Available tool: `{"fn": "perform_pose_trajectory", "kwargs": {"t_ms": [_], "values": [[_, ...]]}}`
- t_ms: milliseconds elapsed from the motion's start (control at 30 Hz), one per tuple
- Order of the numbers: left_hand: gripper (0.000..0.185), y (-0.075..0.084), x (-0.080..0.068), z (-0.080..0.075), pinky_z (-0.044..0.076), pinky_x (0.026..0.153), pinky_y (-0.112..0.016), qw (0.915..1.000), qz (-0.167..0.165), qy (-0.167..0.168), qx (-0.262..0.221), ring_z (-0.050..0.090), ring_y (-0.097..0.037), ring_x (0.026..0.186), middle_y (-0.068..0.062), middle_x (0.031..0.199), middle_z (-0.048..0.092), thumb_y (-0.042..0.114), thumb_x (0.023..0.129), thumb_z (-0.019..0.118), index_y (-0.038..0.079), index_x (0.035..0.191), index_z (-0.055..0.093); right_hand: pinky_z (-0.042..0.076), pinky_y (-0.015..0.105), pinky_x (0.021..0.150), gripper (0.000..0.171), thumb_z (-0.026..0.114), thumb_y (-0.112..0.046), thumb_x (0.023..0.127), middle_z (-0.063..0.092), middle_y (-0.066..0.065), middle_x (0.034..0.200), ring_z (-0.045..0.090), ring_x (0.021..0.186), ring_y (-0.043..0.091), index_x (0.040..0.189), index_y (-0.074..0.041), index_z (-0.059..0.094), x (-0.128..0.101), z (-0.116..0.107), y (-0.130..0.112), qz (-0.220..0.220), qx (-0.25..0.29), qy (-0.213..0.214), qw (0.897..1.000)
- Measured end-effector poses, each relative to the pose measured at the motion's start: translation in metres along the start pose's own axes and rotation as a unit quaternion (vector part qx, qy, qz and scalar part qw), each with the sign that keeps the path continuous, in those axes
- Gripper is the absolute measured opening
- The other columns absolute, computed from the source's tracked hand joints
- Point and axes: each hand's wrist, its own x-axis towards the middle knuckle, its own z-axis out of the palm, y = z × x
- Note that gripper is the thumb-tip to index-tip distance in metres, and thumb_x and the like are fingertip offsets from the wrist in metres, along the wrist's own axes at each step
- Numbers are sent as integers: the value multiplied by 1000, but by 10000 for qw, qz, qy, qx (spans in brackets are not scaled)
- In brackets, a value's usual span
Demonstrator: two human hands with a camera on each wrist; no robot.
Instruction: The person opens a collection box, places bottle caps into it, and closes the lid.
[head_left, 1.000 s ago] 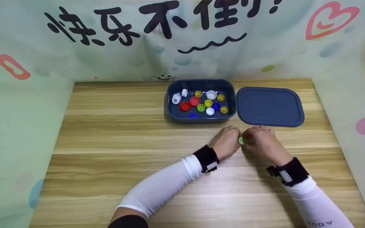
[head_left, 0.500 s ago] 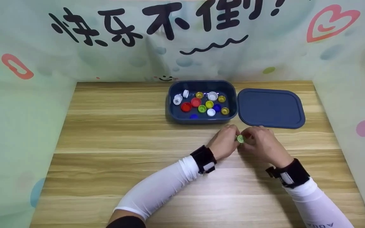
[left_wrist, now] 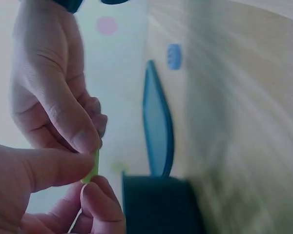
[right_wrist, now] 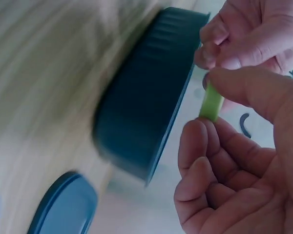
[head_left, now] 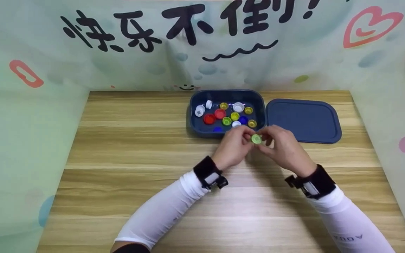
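Just in front of the near wall of the dark blue box [head_left: 195,126], both hands have met over a single green bottle cap [head_left: 256,139], raised off the counter [head_left: 125,151]. The left hand [head_left: 232,147] pinches the cap between thumb and fingertips, and the right hand [head_left: 281,147] pinches the same cap from the other side, its remaining fingers loosely curled beneath; the wrist views show the cap edge-on, a thin green strip [right_wrist: 211,102] caught between thumbs and fingers [left_wrist: 63,165]. Judging by this, the step in hand is carrying or passing the cap near the box, where red, yellow, white, blue and green caps [head_left: 227,116] already lie. A next move would call for one hand to let go cleanly so the cap does not slip, then a short reach over the wall. The box's lid [head_left: 304,121] lies flat just beside it, on the right.
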Motion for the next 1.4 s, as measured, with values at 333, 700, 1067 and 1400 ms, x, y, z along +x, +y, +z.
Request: {"fn": "perform_pose_trajectory", "kwargs": {"t_ms": [333,700,1067,1400], "values": [[36,-8,-10,-43,57,81,-23,9937,-341,763,-745,69,-17,95,-12,115,69,-8,94,69,-1,129,66,58,39,78,32,83,-15,94,72,10,103,69,89,23,119,0,72,40,23,-27,15,520,-20,9986],[38,-27,-24,-82,58,93,-34,9836,-611,1315,-1071,67,-28,112,-17,131,65,-4,97,63,-2,135,60,56,45,98,35,70,-7,99,74,14,122,69,112,28,134,-1,68,79,53,-45,278,869,-523,9945],[54,-34,-34,-93,51,102,-40,9733,-679,2125,-544,53,-27,125,-16,149,46,0,95,66,1,147,51,44,51,116,55,54,6,95,65,13,144,56,138,28,149,-4,58,75,53,-42,205,775,-558,9952],[51,-25,-32,-71,55,87,-35,9858,-76,1668,-168,55,-23,114,-8,136,52,5,92,74,4,140,58,52,51,102,35,64,0,98,71,15,128,65,120,30,132,0,69,50,23,-27,-80,588,32,9982]]}}
